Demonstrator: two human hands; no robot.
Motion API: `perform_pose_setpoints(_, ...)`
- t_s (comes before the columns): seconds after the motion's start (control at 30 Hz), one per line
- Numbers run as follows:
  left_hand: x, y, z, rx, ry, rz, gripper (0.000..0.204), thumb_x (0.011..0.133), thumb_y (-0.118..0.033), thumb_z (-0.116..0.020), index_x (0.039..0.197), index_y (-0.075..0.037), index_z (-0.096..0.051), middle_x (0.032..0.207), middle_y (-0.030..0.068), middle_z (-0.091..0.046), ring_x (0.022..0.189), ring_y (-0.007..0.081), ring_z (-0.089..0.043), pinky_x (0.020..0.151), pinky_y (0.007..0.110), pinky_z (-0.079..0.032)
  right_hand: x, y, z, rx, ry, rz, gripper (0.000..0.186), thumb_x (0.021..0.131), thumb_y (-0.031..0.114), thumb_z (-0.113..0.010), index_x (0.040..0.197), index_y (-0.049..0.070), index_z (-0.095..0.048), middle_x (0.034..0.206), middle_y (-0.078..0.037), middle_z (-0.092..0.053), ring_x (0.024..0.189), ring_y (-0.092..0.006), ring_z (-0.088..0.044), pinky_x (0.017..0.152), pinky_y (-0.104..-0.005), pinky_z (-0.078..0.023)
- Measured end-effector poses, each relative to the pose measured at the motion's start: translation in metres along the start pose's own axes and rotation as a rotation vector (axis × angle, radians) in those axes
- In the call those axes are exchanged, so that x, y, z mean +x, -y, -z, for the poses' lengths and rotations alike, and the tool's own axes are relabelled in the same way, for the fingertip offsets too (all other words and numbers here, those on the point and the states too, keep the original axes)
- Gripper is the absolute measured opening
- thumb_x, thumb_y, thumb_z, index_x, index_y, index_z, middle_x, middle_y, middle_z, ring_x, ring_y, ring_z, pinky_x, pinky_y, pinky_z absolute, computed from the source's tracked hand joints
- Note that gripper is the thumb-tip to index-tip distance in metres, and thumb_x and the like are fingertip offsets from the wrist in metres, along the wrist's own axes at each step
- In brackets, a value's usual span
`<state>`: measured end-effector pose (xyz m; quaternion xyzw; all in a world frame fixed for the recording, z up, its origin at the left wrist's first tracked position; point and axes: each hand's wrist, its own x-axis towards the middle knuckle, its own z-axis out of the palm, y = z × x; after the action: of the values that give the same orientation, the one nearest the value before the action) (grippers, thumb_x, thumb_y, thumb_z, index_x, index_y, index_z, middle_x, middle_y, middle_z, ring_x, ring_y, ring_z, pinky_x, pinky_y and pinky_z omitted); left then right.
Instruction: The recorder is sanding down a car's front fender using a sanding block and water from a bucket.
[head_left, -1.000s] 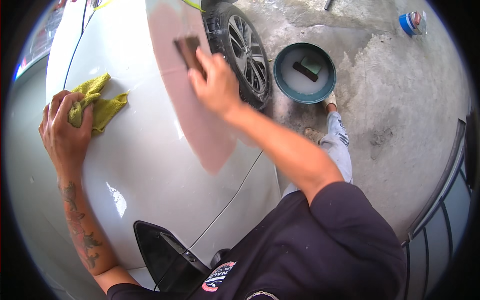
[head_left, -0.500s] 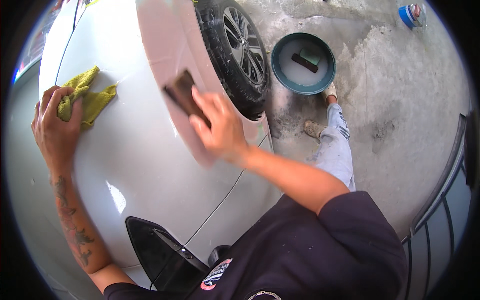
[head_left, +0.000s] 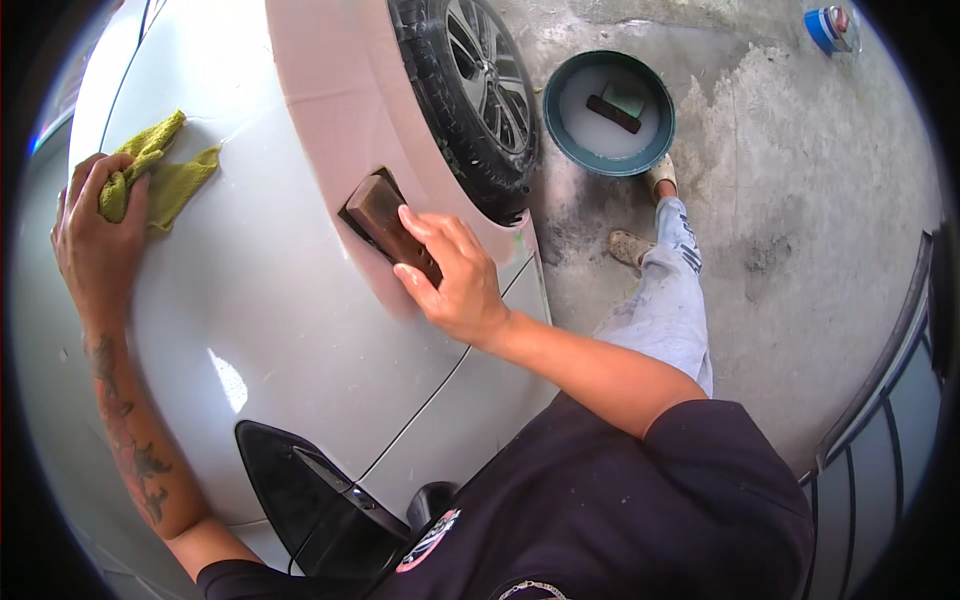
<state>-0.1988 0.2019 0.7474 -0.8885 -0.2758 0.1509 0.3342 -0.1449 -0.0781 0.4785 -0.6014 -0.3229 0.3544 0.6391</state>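
My right hand (head_left: 462,283) is wrapped round a brown sanding block (head_left: 388,222) with a dark sheet, which looks like sandpaper, showing at its edges. The block rests on the pinkish strip (head_left: 335,75) of a silver-grey car panel (head_left: 270,290), beside the wheel arch. At the left, my left hand (head_left: 95,235) grips a yellow-green cloth (head_left: 182,185) against the same panel. Part of the cloth spreads out from under the thumb, and the rest is bunched in the fingers.
Right of the car wheel (head_left: 488,75), a dark green basin (head_left: 560,135) of cloudy water holds a dark block and a light green piece. My feet stand near it on stained concrete (head_left: 800,270). A blue-and-clear container (head_left: 832,30) sits far right; a black mirror (head_left: 430,503) is near me.
My right hand has brought the sanding block a little toward me along the pinkish strip. The left hand still holds the cloth; the view has shifted slightly.
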Motion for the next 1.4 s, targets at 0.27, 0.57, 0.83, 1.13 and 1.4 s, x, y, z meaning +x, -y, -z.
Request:
perform_pose_setpoints(0.27, -0.001, 0.005, -0.018, 0.017, 0.016, 0.023, 0.020, 0.088, -0.024, -0.071, 0.105, -0.012, -0.071, 0.119, 0.0004, -0.068, 0.105, 0.0212, -0.068, 0.094, 0.039, -0.053, 0.067, -0.032, -0.008, -0.062, -0.117, -0.006, 0.048, 0.086, 0.014, -0.068, 0.130, 0.000, -0.059, 0.116, -0.018, -0.061, 0.106, -0.0358, -0.060, 0.090, -0.0429, -0.048)
perform_pose_setpoints(0.57, 0.000, 0.013, -0.010, 0.044, 0.009, -0.008, 0.023, 0.089, -0.028, -0.071, 0.108, -0.015, -0.072, 0.122, 0.0001, -0.068, 0.108, 0.0216, -0.068, 0.096, 0.039, -0.053, 0.050, -0.041, -0.008, -0.076, -0.087, 0.085, 0.057, 0.084, 0.013, -0.069, 0.139, 0.004, -0.053, 0.118, -0.016, -0.059, 0.099, -0.0369, -0.058, 0.090, -0.0426, -0.048)
perform_pose_setpoints(0.83, -0.011, 0.028, -0.002, 0.123, 0.045, 0.015, 0.025, 0.090, -0.030, -0.071, 0.110, -0.016, -0.072, 0.121, 0.0007, -0.068, 0.107, 0.0206, -0.068, 0.096, 0.038, -0.054, -0.037, -0.016, 0.002, -0.004, 0.010, 0.007, 0.058, 0.084, 0.014, -0.070, 0.138, 0.002, -0.054, 0.116, -0.016, -0.061, 0.102, -0.0365, -0.058, 0.091, -0.0435, -0.049)
perform_pose_setpoints(1.13, -0.011, 0.025, 0.003, 0.125, 0.050, 0.037, 0.026, 0.091, -0.032, -0.070, 0.110, -0.016, -0.072, 0.119, -0.0002, -0.069, 0.104, 0.0202, -0.069, 0.096, 0.038, -0.054, 0.033, -0.022, -0.022, -0.053, -0.091, 0.054, 0.056, 0.085, 0.014, -0.069, 0.138, 0.004, -0.054, 0.118, -0.018, -0.058, 0.106, -0.0360, -0.057, 0.091, -0.0429, -0.048)
perform_pose_setpoints(1.4, 0.003, -0.004, 0.000, 0.024, 0.216, 0.038, 0.025, 0.091, -0.034, -0.072, 0.094, -0.011, -0.063, 0.101, 0.0005, -0.067, 0.097, 0.0221, -0.067, 0.085, 0.040, -0.053, 0.022, -0.031, -0.018, -0.071, -0.108, 0.089, 0.053, 0.087, 0.015, -0.067, 0.137, 0.003, -0.053, 0.117, -0.017, -0.056, 0.103, -0.0363, -0.054, 0.090, -0.0448, -0.045)
